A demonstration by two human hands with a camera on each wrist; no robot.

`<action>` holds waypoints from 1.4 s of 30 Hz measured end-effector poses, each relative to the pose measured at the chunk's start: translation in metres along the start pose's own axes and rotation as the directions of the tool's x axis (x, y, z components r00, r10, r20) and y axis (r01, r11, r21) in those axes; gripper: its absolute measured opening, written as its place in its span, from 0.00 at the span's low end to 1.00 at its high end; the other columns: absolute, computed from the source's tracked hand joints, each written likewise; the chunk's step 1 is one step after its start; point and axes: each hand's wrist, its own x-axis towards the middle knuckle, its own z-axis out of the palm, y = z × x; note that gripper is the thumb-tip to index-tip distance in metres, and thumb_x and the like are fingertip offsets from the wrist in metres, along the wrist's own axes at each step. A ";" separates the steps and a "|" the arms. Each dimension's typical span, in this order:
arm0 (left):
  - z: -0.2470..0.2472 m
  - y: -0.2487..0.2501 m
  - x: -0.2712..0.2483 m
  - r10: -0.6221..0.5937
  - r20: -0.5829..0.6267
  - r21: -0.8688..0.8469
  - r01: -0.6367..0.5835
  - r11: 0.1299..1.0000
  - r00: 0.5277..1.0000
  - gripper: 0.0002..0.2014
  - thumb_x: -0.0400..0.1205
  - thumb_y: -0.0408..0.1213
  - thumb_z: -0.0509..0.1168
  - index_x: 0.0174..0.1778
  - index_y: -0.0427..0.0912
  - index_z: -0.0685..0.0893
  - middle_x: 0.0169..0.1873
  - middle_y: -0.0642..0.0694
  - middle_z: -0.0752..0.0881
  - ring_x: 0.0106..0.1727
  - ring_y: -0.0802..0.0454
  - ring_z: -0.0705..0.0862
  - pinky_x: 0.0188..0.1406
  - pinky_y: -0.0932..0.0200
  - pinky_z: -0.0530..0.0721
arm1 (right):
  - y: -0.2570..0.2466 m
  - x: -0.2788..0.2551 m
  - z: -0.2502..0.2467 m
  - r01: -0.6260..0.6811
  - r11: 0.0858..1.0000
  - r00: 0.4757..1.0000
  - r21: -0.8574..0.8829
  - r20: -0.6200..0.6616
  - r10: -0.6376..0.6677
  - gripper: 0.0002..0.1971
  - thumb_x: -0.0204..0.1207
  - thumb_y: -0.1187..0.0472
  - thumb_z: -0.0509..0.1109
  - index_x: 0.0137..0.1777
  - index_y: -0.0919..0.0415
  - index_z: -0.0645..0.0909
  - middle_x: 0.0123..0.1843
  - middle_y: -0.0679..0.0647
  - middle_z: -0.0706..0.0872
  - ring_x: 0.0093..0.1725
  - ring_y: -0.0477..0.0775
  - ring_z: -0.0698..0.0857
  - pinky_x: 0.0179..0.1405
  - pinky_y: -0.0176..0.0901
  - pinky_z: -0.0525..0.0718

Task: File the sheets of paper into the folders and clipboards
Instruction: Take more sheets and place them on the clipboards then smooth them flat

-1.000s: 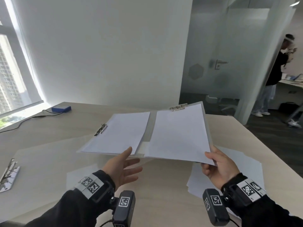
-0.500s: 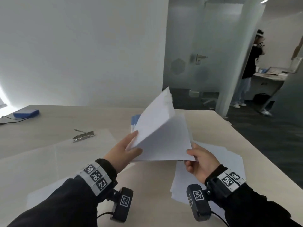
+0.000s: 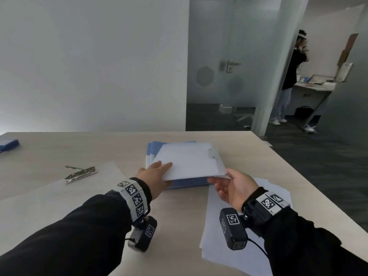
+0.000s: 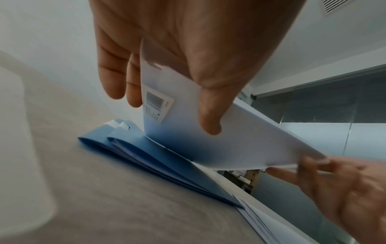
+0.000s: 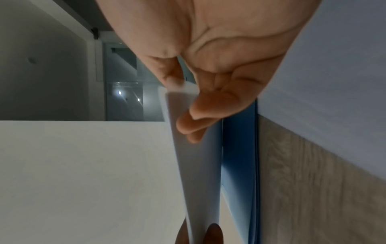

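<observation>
A closed white clipboard folder [image 3: 189, 162] with a metal rivet plate lies tilted over a stack of blue folders [image 3: 153, 146] on the table. My left hand [image 3: 157, 172] pinches its near left corner, thumb on top. My right hand [image 3: 229, 186] pinches its near right corner. In the left wrist view the left hand [image 4: 177, 82] holds the white folder [image 4: 229, 140], whose lower edge meets the blue folders [image 4: 156, 158]. In the right wrist view the right hand [image 5: 198, 99] pinches the white folder's [image 5: 198, 165] corner beside the blue folders [image 5: 238, 165].
A pile of loose white sheets [image 3: 219, 236] lies under my right wrist. A translucent clipboard with a metal clip [image 3: 80, 173] lies at the left. A blue object [image 3: 8, 145] sits at the far left. The table's right edge [image 3: 298, 176] is close. A person [image 3: 292, 76] stands beyond the glass wall.
The white folder was open with sheets clipped in both halves. It has been folded shut and lowered onto the blue folder stack, both hands still holding it.
</observation>
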 end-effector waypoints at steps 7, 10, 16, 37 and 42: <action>0.008 -0.011 0.058 -0.138 0.107 0.157 0.120 0.980 0.985 0.38 0.73 0.57 0.63 0.80 0.64 0.57 0.81 0.51 0.59 0.77 0.34 0.64 0.78 0.43 0.65 | -0.003 -0.027 -0.058 0.042 0.998 0.994 -0.043 -0.096 -0.046 0.16 0.77 0.56 0.71 0.62 0.59 0.85 0.41 0.62 0.90 0.28 0.53 0.82 0.25 0.41 0.77; 0.017 -0.013 0.069 -0.175 0.166 0.129 0.155 0.979 0.970 0.45 0.70 0.53 0.70 0.82 0.63 0.54 0.85 0.49 0.52 0.83 0.35 0.58 0.81 0.41 0.62 | -0.007 -0.044 -0.082 0.047 0.998 0.986 -0.041 -0.156 -0.053 0.16 0.75 0.57 0.72 0.61 0.60 0.86 0.41 0.61 0.90 0.29 0.53 0.82 0.24 0.40 0.78; 0.010 0.015 0.047 -0.158 0.105 0.063 0.152 0.986 0.982 0.47 0.69 0.63 0.69 0.83 0.58 0.57 0.84 0.47 0.56 0.84 0.38 0.57 0.82 0.43 0.60 | -0.005 -0.076 -0.126 0.104 0.994 0.953 -0.043 -0.282 -0.112 0.15 0.76 0.57 0.71 0.60 0.61 0.86 0.46 0.61 0.91 0.37 0.55 0.85 0.33 0.44 0.79; 0.064 0.145 -0.044 0.054 0.304 -0.337 0.055 0.940 0.951 0.31 0.80 0.55 0.63 0.78 0.48 0.70 0.78 0.47 0.72 0.76 0.48 0.73 0.72 0.60 0.71 | 0.020 -0.140 -0.170 0.037 0.986 0.919 0.165 -0.392 0.031 0.16 0.80 0.59 0.65 0.67 0.61 0.77 0.63 0.63 0.85 0.59 0.65 0.87 0.59 0.62 0.85; 0.056 0.162 -0.041 0.022 0.286 -0.473 0.121 0.873 0.958 0.25 0.83 0.44 0.62 0.76 0.38 0.73 0.75 0.38 0.75 0.74 0.40 0.75 0.71 0.50 0.76 | 0.020 -0.146 -0.167 -0.021 0.993 0.923 0.114 -0.379 0.063 0.14 0.80 0.59 0.65 0.61 0.66 0.82 0.56 0.65 0.90 0.49 0.64 0.86 0.41 0.51 0.84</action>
